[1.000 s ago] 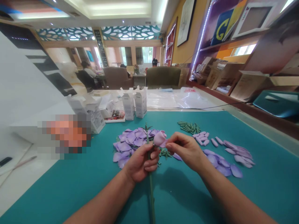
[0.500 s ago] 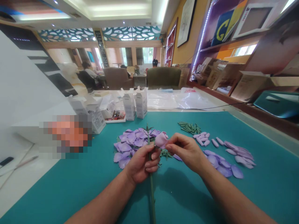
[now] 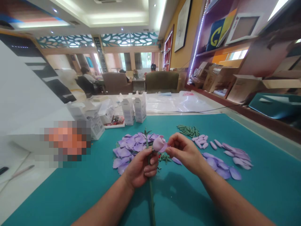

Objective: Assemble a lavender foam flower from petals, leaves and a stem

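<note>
On my feed the one letter I can read is a large yellow "G" on the blue board [image 3: 215,36] on the right-hand shelf. Red print on the plastic sheet [image 3: 187,94], small print on the white cartons [image 3: 140,110] and pale marks down the pillar [image 3: 100,55] are too blurred to read. Across the green mat [image 3: 94,194] I see a heap of purple petals [image 3: 131,142] behind the left hand [image 3: 143,166], green sticks [image 3: 188,130], lilac cones [image 3: 199,140] and more petals beyond the right hand [image 3: 184,152]. The left is wrapped around the stem [image 3: 152,201], which runs lengthwise away from me, leaning slightly left at its far end. The flower bud [image 3: 158,143] sits just right of the stem, above the left fingers, opening upward. The right thumb and forefinger seem to pinch its outer petal, though the contact is small.
</note>
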The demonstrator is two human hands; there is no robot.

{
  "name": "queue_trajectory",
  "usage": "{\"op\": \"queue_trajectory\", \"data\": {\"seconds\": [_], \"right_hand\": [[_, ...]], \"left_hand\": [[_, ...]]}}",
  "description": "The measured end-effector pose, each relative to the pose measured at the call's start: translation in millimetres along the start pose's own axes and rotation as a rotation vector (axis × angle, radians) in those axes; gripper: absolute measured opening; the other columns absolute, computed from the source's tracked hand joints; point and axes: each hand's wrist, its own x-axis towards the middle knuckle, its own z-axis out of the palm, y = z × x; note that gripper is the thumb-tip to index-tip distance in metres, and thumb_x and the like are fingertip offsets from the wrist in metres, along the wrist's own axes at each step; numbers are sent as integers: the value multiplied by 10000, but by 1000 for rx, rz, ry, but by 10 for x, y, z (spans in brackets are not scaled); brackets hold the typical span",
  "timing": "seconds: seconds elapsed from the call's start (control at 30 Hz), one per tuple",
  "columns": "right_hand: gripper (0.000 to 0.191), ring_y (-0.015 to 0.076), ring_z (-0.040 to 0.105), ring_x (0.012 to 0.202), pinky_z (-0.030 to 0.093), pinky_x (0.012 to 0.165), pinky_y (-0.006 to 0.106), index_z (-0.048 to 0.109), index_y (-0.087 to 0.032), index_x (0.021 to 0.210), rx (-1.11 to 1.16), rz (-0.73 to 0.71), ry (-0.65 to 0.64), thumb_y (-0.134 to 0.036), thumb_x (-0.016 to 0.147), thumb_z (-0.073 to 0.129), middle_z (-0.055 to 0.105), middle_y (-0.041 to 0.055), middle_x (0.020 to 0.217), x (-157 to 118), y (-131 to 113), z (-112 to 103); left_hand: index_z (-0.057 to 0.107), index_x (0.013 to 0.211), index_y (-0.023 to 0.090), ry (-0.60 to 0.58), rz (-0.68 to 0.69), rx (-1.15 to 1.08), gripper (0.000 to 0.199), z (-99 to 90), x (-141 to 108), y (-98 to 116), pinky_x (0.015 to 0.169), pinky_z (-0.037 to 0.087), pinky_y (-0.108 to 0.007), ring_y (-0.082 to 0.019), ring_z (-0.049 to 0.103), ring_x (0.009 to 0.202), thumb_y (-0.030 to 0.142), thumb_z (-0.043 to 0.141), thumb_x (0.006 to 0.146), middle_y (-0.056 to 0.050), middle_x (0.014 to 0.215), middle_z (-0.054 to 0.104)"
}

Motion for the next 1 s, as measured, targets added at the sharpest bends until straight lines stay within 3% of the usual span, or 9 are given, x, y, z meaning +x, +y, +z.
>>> {"op": "queue_trajectory", "data": {"seconds": [0.5, 0.63, 0.8, 1.0], "right_hand": [[403, 81, 423, 533, 353, 490, 224, 512, -204, 746, 78, -10, -25, -476, 638, 789, 501, -61, 609, -16, -21, 48], [423, 84, 429, 526, 350, 489, 222, 498, -217, 838, 97, -14, -26, -440, 641, 797, 484, -80, 597, -8, 6, 29], [571, 93, 382, 536, 335, 505, 232, 516, -215, 1043, -41, 22, 7, -408, 600, 820, 424, -101, 583, 4, 6, -3], [457, 91, 377, 547, 292, 499, 232, 564, -208, 968, -188, 6, 24, -429, 630, 778, 422, -79, 617, -17, -38, 28]], "left_hand": [[517, 743, 139, -9, 7, 16, 214, -37, -1, -29, 334, 158, -124, 4, 232, 347, 303, 652, 766, 66, 548, 416], [530, 778, 143, -11, 15, 20, 211, -39, -1, -36, 336, 155, -125, 2, 230, 349, 313, 655, 766, 68, 552, 416], [546, 775, 135, 8, 3, 44, 237, -27, -1, -54, 332, 150, -129, 3, 238, 353, 331, 676, 745, 66, 549, 428], [531, 750, 144, 40, -18, 91, 216, 25, 7, -75, 328, 146, -134, 1, 236, 342, 321, 652, 771, 64, 542, 437]]}}
